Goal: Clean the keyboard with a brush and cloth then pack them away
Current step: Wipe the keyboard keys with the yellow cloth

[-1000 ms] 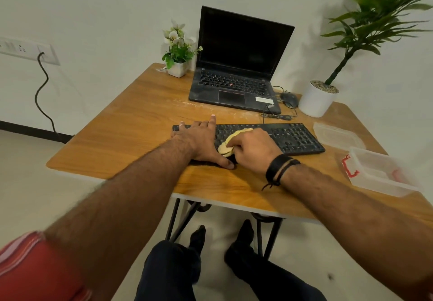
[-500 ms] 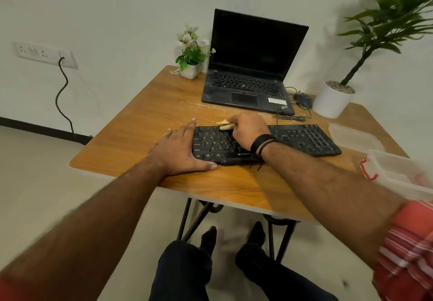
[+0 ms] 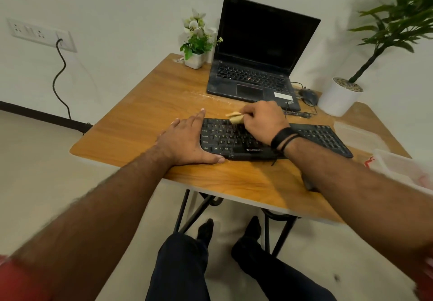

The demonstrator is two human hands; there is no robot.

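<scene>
The black keyboard lay flat on the wooden tabletop, near its front edge, its long side running left to right. The left hand rested against the keyboard's left end, fingers straight and spread on the wood, the thumb lying along the keyboard's front left corner; it gripped nothing. The right hand was curled round a bunched yellowish cloth, which stuck out past the fingers at the keyboard's far edge, over the upper left rows of keys. Whether the cloth touched the keys could not be told. A dark band circled the right wrist.

Compared with a second earlier, the cloth had travelled from the near edge of the keyboard to the far edge, and the right hand had gone with it. The left hand, which a second earlier had lain over the keyboard's left keys, now sat off the key field beside that end, much as it did half a second earlier. The keyboard itself had kept its place on the tabletop.

Behind the keyboard stood an open laptop with a dark screen, a small flower pot to its left, and a mouse and a white planter to its right. A clear lid and a clear plastic box lay at the right side of the tabletop.
</scene>
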